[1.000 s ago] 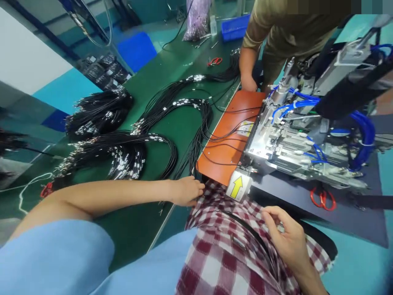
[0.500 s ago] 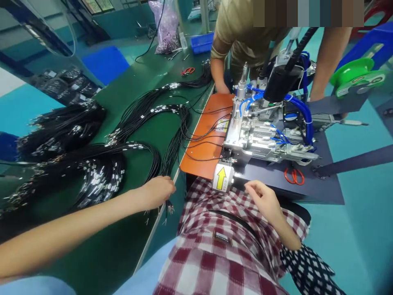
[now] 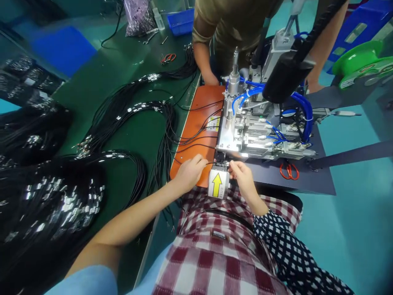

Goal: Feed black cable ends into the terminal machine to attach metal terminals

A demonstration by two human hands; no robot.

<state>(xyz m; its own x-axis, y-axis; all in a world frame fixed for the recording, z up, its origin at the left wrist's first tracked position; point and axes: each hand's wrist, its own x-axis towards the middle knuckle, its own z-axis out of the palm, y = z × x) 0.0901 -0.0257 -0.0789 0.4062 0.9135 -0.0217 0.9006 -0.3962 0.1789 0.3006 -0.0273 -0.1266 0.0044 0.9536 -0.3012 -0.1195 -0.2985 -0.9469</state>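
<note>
My left hand [image 3: 190,173] is closed around a thin black cable [image 3: 210,162] over the front of the orange board [image 3: 196,119]. My right hand [image 3: 243,177] pinches the cable's metallic end, its fingertips just right of the small grey block with a yellow arrow [image 3: 217,185]. Between the hands, the cable runs level across the top of that block, at the front corner of the silver machine [image 3: 229,137]. More black cables [image 3: 192,141] reach over the board into the machine's left side. The exact grip of the right fingers is partly hidden.
A person's hand [image 3: 210,78] rests behind the orange board. Black cable bundles [image 3: 138,110] cover the green table [image 3: 101,90]. Red-handled scissors [image 3: 289,171] lie on the dark machine base. A green spool [image 3: 356,61] and blue air hoses [image 3: 302,110] are at right.
My left hand has moved right and up from the table edge to the block, now with a cable. My right hand has moved left and up onto the cable's end. The view has shifted slightly.
</note>
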